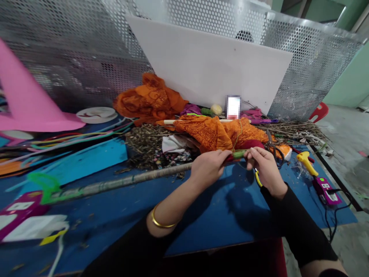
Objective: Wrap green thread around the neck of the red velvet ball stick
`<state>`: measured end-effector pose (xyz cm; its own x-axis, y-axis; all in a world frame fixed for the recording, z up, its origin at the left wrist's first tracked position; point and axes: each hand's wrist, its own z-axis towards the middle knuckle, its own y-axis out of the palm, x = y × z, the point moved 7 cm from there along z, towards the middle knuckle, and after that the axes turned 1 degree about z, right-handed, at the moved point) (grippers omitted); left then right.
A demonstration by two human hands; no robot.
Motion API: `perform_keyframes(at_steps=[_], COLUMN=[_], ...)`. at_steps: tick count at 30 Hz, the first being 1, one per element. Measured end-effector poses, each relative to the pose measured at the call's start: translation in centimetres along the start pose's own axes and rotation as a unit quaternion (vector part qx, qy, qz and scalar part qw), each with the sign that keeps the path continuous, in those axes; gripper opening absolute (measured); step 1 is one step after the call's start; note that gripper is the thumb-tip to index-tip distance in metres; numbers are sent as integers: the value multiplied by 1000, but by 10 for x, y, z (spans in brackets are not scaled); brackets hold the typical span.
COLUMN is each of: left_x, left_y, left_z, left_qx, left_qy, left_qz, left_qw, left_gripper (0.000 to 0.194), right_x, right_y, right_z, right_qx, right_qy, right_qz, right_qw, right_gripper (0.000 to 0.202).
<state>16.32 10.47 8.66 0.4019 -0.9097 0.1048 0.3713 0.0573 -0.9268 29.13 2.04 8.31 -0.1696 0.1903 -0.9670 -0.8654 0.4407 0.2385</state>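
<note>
My left hand (210,166) is closed round a long grey stick (138,179) near its right end. Green yarn (238,154) is wound about that end, beside some dark red material. The fingers of my right hand (263,167) are pinched together at the right side of the winding, on the green yarn; exactly how they grip it is partly hidden. A thin strand runs up from the winding over the orange patterned cloth (213,132). Scissors (275,148) with dark handles lie just beyond my right hand, and a yellow-handled tool (258,178) shows below it.
A yellow glue gun (307,163) and a purple power strip (327,190) lie at right. Dry twigs (300,130), a bunched orange cloth (152,96) and a lit screen (233,107) stand behind. Blue sheets (95,156) and a pink cone (25,96) are at left.
</note>
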Motion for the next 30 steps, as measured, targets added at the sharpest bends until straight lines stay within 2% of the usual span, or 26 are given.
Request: perform_keyframes(at_steps=[3, 5, 8, 10, 14, 16, 17, 21, 23, 25, 27, 30], left_x=[-19, -28, -35, -33, -23, -23, -25, -45, -52, -55, -53, -46], left_y=[-11, -17, -18, -15, -11, -14, -18, -37, -42, -41, -37, -35], left_z=[2, 1, -1, -2, -4, -6, -7, -11, -12, -10, -8, -6], left_qx=[-17, -39, -92, -128, -167, -159, -144, -51, -25, -26, -43, -62], left_qy=[-55, -85, -108, -101, -73, -81, -93, -169, -187, -173, -148, -127], left_qz=[-20, -37, -106, -193, -366, -393, -383, -222, -190, -248, -343, -441], left_qw=[998, 995, 984, 968, 912, 902, 908, 959, 964, 953, 926, 886], left_gripper=[31, 31, 30, 28, 28, 29, 29, 30, 29, 27, 27, 28], right_x=[0, -5, -13, -13, 1, 10, 13, 16, 15, 16, 16, 10], right_y=[-10, -25, -53, -67, -74, -72, -71, -75, -79, -85, -92, -102], right_z=[3, 9, 22, 29, 39, 41, 41, 41, 41, 43, 47, 50], right_qx=[-43, -44, 12, 56, 91, 75, 64, 31, 27, 34, 57, 125], right_qy=[73, 74, 15, -17, -11, 19, 34, 68, 70, 65, 51, 3], right_qz=[13, 14, -13, -39, -47, -45, -49, -84, -113, -150, -195, -257], right_qw=[996, 996, 1000, 998, 995, 996, 996, 994, 991, 986, 978, 958], right_gripper=[29, 27, 27, 29, 33, 38, 40, 41, 40, 39, 38, 31])
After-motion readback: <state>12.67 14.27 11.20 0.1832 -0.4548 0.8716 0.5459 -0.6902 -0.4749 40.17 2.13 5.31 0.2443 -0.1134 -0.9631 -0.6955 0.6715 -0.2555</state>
